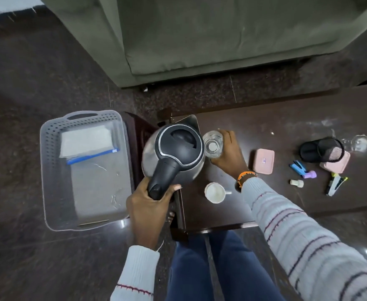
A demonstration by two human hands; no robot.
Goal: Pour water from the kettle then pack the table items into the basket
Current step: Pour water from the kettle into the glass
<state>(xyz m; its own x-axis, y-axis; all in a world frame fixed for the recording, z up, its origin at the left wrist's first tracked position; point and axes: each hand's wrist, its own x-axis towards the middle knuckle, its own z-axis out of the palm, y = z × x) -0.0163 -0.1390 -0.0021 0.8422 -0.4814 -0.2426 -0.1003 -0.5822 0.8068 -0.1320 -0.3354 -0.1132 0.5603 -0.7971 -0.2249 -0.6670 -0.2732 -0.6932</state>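
Kettle, steel-bodied with black lid (174, 152), hung over bench (287, 127) edge; my left hand (150, 205) fingers gripped its handle, right hand (227, 152) wrapped clear glass tumbler (213, 144). Looked heavy, glass fragile.

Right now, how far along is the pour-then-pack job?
Early. Done: only a zip bag lies in the basket. In hand: left hand grips the kettle handle, right hand holds the glass; no water stream visible. Left: the white cup, pink case, mesh holder and small stationery remain on the table.
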